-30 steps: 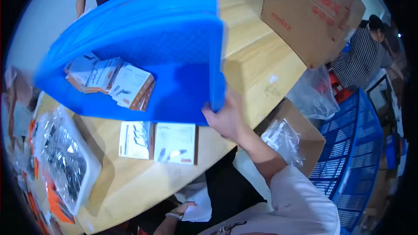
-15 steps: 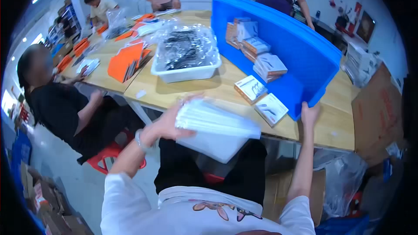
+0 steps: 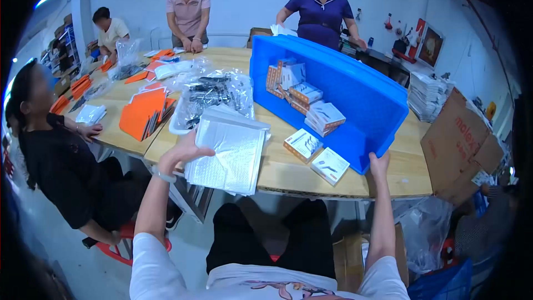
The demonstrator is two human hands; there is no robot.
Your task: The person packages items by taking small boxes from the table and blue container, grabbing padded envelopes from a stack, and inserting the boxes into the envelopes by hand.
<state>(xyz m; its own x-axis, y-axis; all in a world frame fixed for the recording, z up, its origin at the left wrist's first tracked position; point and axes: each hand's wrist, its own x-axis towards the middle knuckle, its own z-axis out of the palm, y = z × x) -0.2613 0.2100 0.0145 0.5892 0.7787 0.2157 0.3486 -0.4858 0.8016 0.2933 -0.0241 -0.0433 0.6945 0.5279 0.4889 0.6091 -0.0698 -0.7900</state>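
Note:
My left hand is closed round the left edge of a stack of white bubble-wrap bags. The stack is held up over the table's front edge and covers part of a white tub of dark items in clear plastic. My right hand grips the near lower corner of a blue plastic bin, which lies tipped on its side with its opening towards me. Several small boxes are piled inside the bin. Two more boxes lie at its mouth on the wooden table.
Orange sheets lie left of the tub. A person in black sits at the left, and three others are at the table's far side. A large cardboard piece and stacked white packs stand at the right.
My left hand has lifted the bag stack from above my lap, up and left towards the tub, and its broad face now shows. My right hand stays on the bin. The view has shifted.

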